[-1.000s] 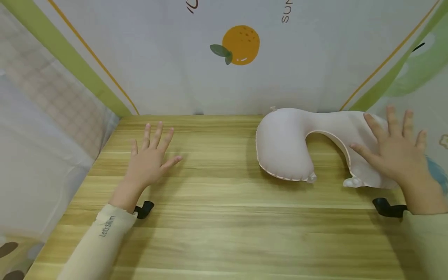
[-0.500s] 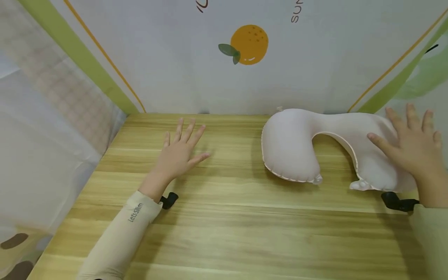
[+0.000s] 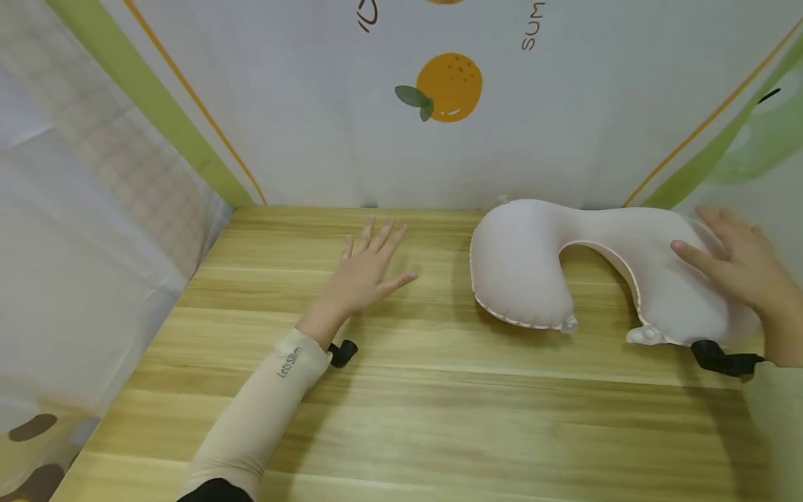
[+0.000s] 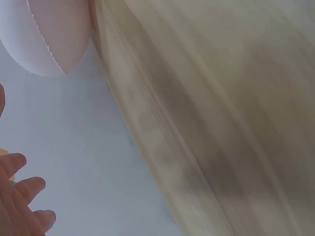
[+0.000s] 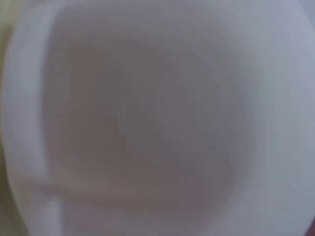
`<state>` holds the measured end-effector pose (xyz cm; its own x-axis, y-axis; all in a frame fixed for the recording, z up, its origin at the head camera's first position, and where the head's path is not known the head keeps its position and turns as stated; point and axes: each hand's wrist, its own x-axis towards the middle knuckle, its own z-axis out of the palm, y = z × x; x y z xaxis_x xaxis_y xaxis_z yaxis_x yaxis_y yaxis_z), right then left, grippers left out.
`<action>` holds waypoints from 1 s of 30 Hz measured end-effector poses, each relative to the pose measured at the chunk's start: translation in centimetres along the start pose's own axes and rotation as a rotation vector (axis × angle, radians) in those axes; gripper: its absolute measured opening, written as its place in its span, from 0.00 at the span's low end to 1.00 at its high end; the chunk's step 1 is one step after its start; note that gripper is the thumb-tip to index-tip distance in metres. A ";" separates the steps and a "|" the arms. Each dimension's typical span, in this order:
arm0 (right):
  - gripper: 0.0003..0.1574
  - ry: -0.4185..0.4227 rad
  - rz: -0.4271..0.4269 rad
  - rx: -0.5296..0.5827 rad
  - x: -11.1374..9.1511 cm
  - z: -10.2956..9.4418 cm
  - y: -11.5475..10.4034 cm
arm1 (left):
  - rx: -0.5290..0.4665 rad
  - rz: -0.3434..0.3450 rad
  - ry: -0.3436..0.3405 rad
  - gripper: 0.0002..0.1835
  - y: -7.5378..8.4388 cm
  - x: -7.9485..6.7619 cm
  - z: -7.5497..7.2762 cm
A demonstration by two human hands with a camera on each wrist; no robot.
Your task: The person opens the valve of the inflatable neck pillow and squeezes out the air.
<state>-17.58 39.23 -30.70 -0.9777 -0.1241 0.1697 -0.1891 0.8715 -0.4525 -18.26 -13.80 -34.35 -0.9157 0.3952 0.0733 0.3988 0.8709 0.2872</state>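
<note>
A pale pink inflatable neck pillow (image 3: 523,261) lies on the wooden table at the right, its U-shaped opening facing the person. My right hand (image 3: 746,268) is at the pillow's right end, thumb extended over the top and the other fingers reaching along its far right side. Blurred pink pillow surface (image 5: 147,123) fills most of the right wrist view. My left hand (image 3: 360,279) is over the table left of the pillow, fingers spread and holding nothing. In the left wrist view, its fingertips (image 4: 32,187) show at the lower left, and part of the pillow at the top left.
The wood-grain table (image 3: 401,418) meets a white fabric backdrop (image 3: 314,125) printed with an orange fruit and lettering. More fabric hangs at both sides. A small black wrist mount (image 3: 343,353) sticks out by the left sleeve, another (image 3: 724,359) by the right.
My left hand has moved right across the table, closer to the pillow. The right hand has shifted to the pillow's right end, its fingers lowering along the side. The camera view has shifted slightly.
</note>
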 end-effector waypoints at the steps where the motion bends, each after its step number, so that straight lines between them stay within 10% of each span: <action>1: 0.49 -0.014 0.016 0.007 0.0 0.0 0.1 | -0.017 0.000 0.004 0.47 0.3 0.3 0.2; 30: 0.50 -0.096 0.186 0.187 -0.6 0.5 1.8 | -0.226 0.179 -0.012 0.44 7.7 5.3 4.9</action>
<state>-17.44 40.65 -32.08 -0.9997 -0.0225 -0.0107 -0.0109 0.7818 -0.6235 -19.78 -3.58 -36.41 -0.8304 0.5415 0.1311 0.5317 0.7000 0.4768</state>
